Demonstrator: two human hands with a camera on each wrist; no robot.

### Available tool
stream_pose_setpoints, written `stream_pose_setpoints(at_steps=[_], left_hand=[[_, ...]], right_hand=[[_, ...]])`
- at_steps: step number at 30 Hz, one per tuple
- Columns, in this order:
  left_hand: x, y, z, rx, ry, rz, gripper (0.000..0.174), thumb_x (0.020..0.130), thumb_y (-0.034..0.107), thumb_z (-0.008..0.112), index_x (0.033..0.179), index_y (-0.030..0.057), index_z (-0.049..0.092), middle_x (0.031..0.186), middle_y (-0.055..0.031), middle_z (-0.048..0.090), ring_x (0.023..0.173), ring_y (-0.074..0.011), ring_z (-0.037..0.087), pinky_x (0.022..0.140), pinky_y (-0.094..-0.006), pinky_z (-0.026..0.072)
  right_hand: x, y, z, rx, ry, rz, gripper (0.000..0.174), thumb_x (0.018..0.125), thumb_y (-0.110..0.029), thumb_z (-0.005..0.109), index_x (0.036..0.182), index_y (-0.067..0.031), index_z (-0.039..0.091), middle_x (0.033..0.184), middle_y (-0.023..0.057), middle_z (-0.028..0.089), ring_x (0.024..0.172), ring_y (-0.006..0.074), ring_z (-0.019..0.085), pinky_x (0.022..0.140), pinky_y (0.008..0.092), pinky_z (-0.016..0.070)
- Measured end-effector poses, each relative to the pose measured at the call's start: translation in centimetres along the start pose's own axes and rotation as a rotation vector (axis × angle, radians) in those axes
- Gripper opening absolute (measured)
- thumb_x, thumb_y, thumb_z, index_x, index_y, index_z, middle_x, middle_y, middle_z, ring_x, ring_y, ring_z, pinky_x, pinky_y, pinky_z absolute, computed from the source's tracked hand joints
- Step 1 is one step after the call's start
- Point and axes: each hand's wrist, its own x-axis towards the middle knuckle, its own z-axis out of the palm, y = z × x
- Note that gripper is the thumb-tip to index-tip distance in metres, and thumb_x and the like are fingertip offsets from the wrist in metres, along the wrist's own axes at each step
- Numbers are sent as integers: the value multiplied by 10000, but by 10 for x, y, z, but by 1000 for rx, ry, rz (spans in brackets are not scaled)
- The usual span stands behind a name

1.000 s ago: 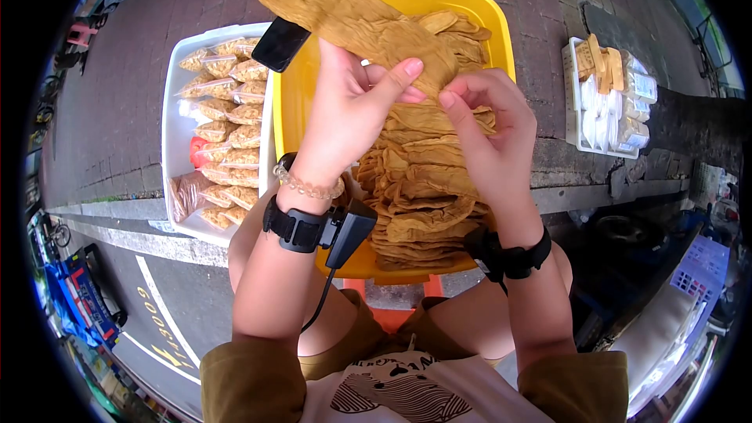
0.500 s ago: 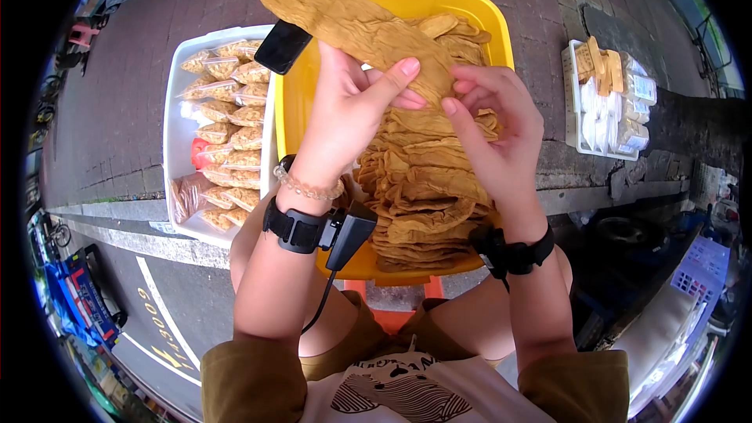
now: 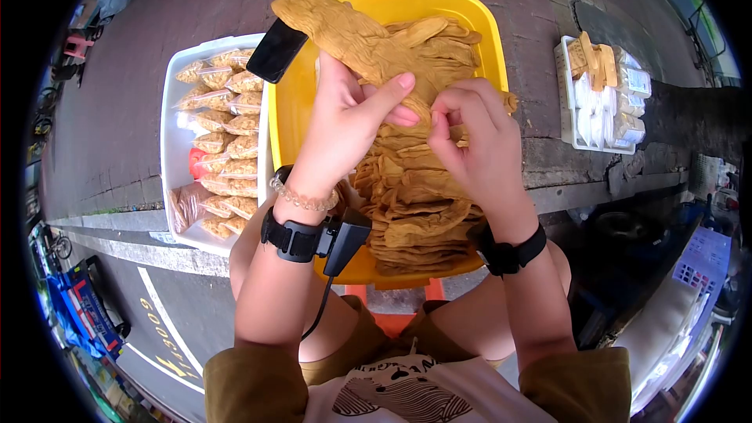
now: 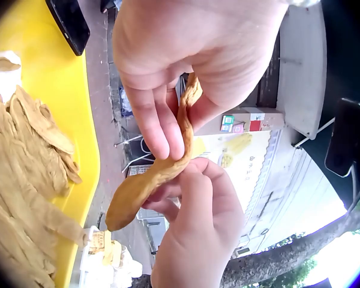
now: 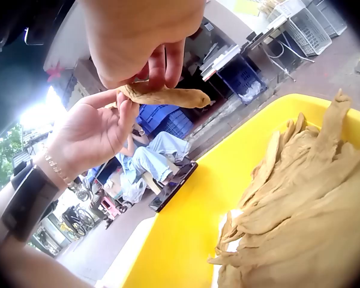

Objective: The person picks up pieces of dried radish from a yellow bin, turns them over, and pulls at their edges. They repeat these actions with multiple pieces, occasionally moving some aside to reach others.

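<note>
A long, wrinkled brown strip of what looks like preserved food is raised over the yellow tub. My left hand holds it near its middle, thumb on top and fingers underneath. Thumb and forefinger of my right hand pinch its edge close to the left fingertips. From the side, in the left wrist view, the strip appears thin and curved, its rounded end sticking out past both hands. Below, rows of similar brown strips fill much of the tub.
On the tub's left rim rests a black phone. Beside it stands a white tray of small bags with chopped golden food. A white basket with packets sits off to the right, near a tree trunk.
The strip has come down and tilted, showing less of its broad face. My right hand, fingers loosely spread at its edge half a second ago, has moved left and pinches it.
</note>
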Motion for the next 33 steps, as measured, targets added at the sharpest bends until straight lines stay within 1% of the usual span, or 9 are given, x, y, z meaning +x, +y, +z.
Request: stream_pose_setpoints(at_steps=[5,9,18,22,24,27,30,31,33], left_hand=[[-1,-6,3,11,-28,69,793,848,4,610,1446,94,96,1177,-125,528,888,-193,629,627,-271,574],[-2,-5,4,-20,-72,47,793,848,-1,604,1450,111,100,1218,-111,499,987,-192,594,640,-269,573],[1,0,-2,-97,-23,13,588,911,94,526,1391,83,188,1200,-130,520,939,-188,619,600,-265,575],[-1,1,-1,-103,28,0,608,908,119,532,1429,73,223,1197,-106,531,1006,-194,598,652,-292,547],[0,2,-5,-178,19,-3,562,912,100,520,1391,70,228,1218,-127,518,962,-200,611,632,-293,569],[-1,7,-7,-254,36,-24,542,913,114,510,1389,80,252,1226,-127,517,967,-212,613,639,-308,568],[0,7,-9,-397,52,-23,521,916,120,500,1383,88,272,1237,-131,508,985,-226,611,652,-322,570],[1,7,-10,-398,49,-24,521,916,120,500,1383,88,272,1237,-131,508,985,-226,611,652,-322,570],[1,4,-11,-468,31,-30,487,925,130,480,1374,94,296,1252,-127,497,1000,-232,607,676,-330,573]], right_hand=[[2,-3,-1,218,27,185,178,729,16,646,850,-38,527,817,67,522,604,186,587,547,271,482],[4,-3,-5,230,50,177,157,747,19,631,855,-22,525,818,77,522,609,167,588,552,259,482],[6,-6,-8,220,77,133,80,764,6,635,820,-9,579,811,73,543,605,148,569,565,244,482],[6,24,-18,190,485,319,33,800,-24,648,793,-22,617,857,35,516,749,104,508,696,213,429],[10,31,-32,439,712,547,21,809,-45,646,795,-32,638,882,17,492,849,101,498,775,224,399],[9,52,-58,582,1006,777,234,796,-26,590,1025,18,614,1103,73,502,980,120,468,903,279,366],[7,62,-73,479,1126,870,418,784,11,519,1201,36,543,1157,97,505,1017,114,448,904,277,358],[6,64,-72,476,1128,869,418,784,11,519,1201,36,543,1157,97,505,1017,114,448,904,277,358],[7,62,-69,497,1050,897,493,800,-55,477,1292,-45,514,1354,62,443,1062,133,442,866,281,307]])
